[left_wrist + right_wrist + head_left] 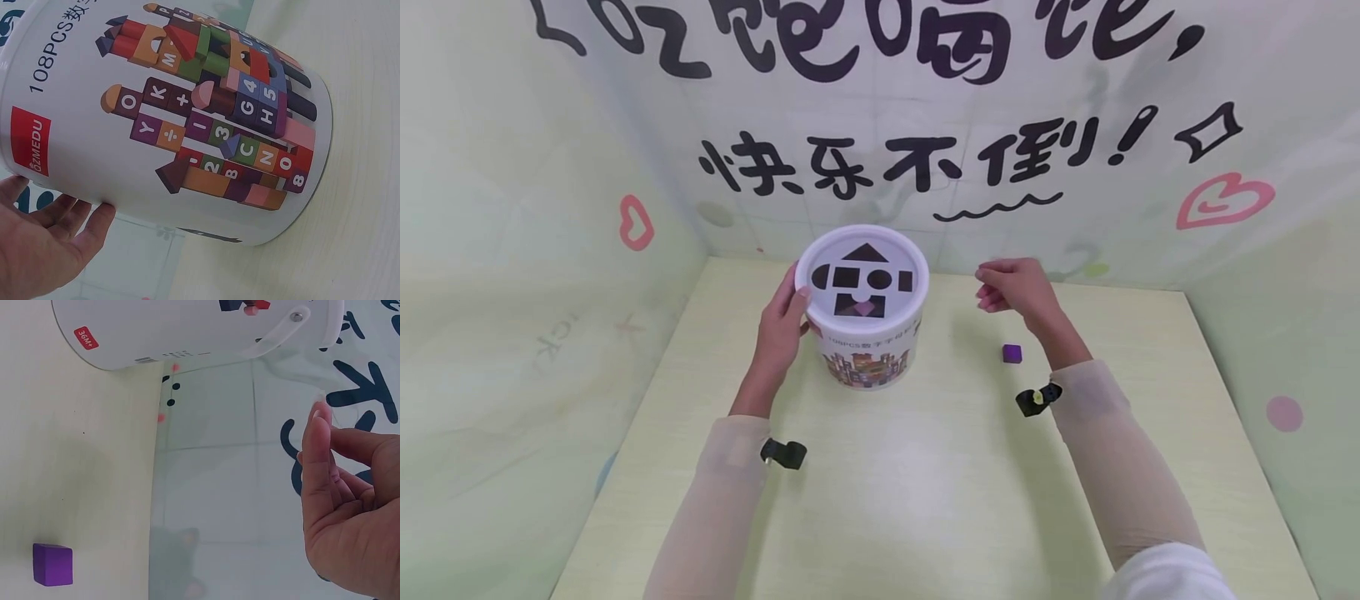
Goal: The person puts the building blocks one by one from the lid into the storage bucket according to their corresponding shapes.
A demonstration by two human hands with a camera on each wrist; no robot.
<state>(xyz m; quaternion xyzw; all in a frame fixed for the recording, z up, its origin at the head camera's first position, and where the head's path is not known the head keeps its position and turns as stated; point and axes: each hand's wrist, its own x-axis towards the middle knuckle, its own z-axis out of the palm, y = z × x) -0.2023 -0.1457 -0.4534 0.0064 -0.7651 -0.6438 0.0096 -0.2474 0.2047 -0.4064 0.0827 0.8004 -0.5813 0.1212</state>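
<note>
A white toy-block bucket (pixel 868 362) stands upright on the table, castle-of-blocks print facing forward. Its white lid (pixel 861 259) has dark cut-outs in several shapes; something pinkish shows in the front one. My left hand (pixel 780 329) grips the bucket from the left, thumb on the lid's rim and fingers against the side, as the left wrist view shows at the bucket wall (pixel 144 206). To the right of the bucket, my right hand (pixel 1015 290) hovers apart from it, fingers loosely bent and holding nothing. A purple cube (pixel 1012 354) lies on the table below that hand.
Behind the pale wooden table (pixel 895 483) hangs a whitish sheet (pixel 647 167) printed with dark characters and hearts. More sheeting closes off both sides. The bucket's white handle (pixel 281 334) hangs on its right side. Each wrist wears a small black camera (pixel 784 454).
</note>
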